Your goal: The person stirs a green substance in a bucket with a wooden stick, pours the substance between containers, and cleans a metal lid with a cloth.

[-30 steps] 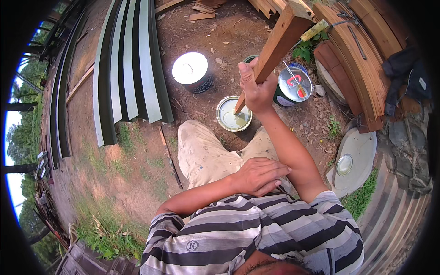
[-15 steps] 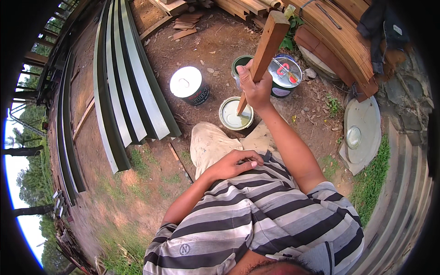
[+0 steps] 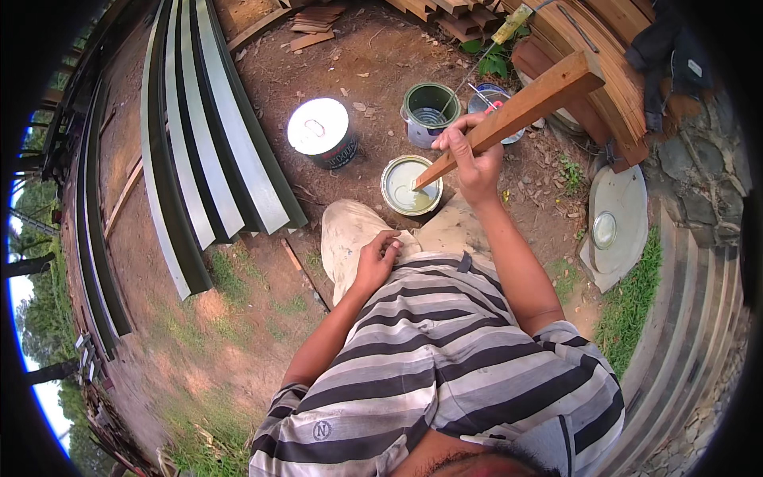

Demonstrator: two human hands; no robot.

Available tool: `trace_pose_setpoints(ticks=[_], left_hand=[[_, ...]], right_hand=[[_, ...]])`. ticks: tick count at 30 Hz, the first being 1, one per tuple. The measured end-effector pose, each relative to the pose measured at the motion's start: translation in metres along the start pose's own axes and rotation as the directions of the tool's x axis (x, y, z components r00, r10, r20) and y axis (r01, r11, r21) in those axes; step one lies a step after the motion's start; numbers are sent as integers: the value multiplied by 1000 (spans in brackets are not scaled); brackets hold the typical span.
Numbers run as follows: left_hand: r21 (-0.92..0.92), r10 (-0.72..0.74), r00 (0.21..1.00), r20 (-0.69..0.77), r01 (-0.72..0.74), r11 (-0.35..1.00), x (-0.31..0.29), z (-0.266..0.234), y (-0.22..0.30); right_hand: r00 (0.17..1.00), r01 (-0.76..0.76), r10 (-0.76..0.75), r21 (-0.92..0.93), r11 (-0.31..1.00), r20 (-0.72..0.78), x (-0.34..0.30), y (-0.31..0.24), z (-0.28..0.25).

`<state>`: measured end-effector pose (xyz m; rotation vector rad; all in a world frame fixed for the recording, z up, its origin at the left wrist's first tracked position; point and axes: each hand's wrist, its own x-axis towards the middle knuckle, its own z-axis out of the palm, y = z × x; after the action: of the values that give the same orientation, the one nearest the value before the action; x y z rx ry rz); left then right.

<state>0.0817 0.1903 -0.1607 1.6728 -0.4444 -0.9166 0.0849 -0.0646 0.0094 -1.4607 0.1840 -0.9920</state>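
Observation:
My right hand (image 3: 475,163) is closed around a squared wooden stick (image 3: 540,95). The stick leans up to the right, its lower end dipping into an open can of pale, creamy paint (image 3: 395,191) between my knees. My left hand (image 3: 377,261) lies on my left thigh, its fingers loosely bent and holding nothing. Just beyond the paint can stands an open can with a green rim (image 3: 407,119). To the left is a dark can with a white lid (image 3: 318,127). Another can with a shiny lid (image 3: 517,137) is partly hidden behind the stick and my hand.
Long metal channels (image 3: 226,119) lie on the dirt at the left. Stacked timber boards (image 3: 612,95) fill the far right, with dark cloth (image 3: 675,67) over them. A flat grey slab (image 3: 624,199) carrying a round lid (image 3: 604,230) lies to the right. Small wood pieces (image 3: 314,28) lie far off.
The stick has swung from steep to a lower slant toward the right, its end still in the paint can. My left hand has moved from my belly to my thigh.

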Motion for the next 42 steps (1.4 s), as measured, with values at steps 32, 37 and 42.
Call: trace_pose_setpoints(ticks=[32, 37, 42], left_hand=[[-58, 30, 991, -131, -37, 998, -10, -9, 0], [-44, 14, 993, -116, -19, 999, -9, -9, -1], [-36, 22, 994, -109, -26, 999, -6, -8, 1]], right_hand=[[986, -98, 84, 92, 991, 146, 5, 13, 18], [960, -213, 178, 154, 965, 214, 0, 10, 26], [983, -152, 122, 230, 961, 138, 2, 13, 25]])
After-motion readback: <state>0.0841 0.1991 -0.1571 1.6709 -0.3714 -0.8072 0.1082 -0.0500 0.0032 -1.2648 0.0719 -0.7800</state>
